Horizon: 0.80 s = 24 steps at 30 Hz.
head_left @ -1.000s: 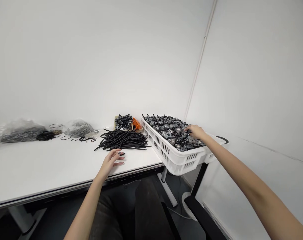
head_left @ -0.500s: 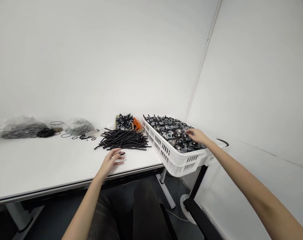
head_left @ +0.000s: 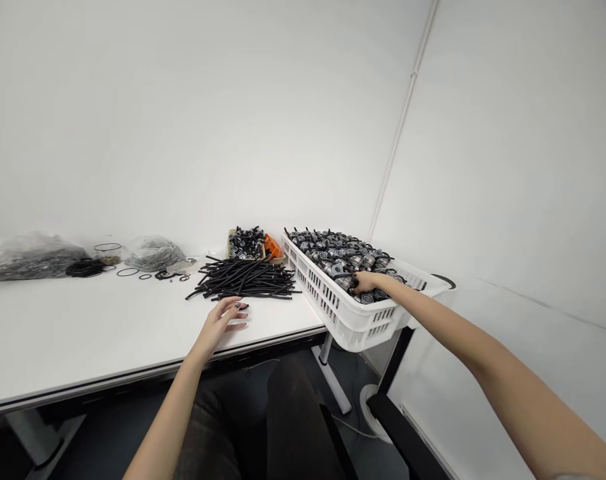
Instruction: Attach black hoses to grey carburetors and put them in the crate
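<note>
My right hand (head_left: 367,281) reaches down into the white plastic crate (head_left: 327,303) at the right. Its fingers are curled among grey and clear fittings with short black tubes (head_left: 343,253), close to the crate's near end. The fingertips are partly hidden by the parts. My left hand (head_left: 220,325) rests at the table's front edge with its fingers bent and apart. A small dark piece (head_left: 244,307) shows at its fingers, too small to name, and I cannot tell whether it is gripped. Just beyond that hand lies a pile of cut black tubes (head_left: 247,279).
Behind the tubes stands a yellowish box of small black and grey parts (head_left: 246,242), beside an orange container (head_left: 273,247). Farther left on the white table (head_left: 107,327) are plastic bags (head_left: 157,253), black rings (head_left: 127,272) and a clear jar (head_left: 107,253). Walls rise behind and at right.
My right hand has moved left and lower into the crate, its fingers now down among the fittings. My left hand has hardly moved. The view has shifted slightly.
</note>
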Tool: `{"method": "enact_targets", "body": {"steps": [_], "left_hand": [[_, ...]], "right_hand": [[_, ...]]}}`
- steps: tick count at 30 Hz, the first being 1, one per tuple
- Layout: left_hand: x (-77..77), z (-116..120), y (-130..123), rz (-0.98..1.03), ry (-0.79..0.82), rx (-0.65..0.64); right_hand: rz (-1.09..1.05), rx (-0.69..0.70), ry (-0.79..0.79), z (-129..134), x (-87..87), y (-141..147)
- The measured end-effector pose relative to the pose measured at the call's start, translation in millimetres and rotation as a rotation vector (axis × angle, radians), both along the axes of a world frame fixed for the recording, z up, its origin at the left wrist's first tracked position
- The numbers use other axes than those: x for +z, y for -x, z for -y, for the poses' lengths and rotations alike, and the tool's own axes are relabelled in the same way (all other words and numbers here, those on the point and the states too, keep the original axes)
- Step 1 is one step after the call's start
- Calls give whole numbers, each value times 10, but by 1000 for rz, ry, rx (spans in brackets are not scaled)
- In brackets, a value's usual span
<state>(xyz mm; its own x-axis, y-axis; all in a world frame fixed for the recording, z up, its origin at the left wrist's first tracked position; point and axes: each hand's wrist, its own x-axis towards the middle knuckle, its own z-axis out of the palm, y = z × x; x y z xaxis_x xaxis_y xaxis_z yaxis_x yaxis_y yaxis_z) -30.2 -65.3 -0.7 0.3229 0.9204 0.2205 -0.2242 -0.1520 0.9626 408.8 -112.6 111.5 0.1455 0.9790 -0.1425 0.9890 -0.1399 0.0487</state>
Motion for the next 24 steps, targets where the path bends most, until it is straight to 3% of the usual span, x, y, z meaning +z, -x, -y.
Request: {"method": "enact_targets", "body": {"steps": [17, 24], "left_hand": [[17, 6, -4, -7, 3, 9], [11, 7, -11, -11, -10, 5]], "right_hand": [[-27, 63, -146, 45, 8, 85], [-50, 17, -107, 41, 40, 22]]}}
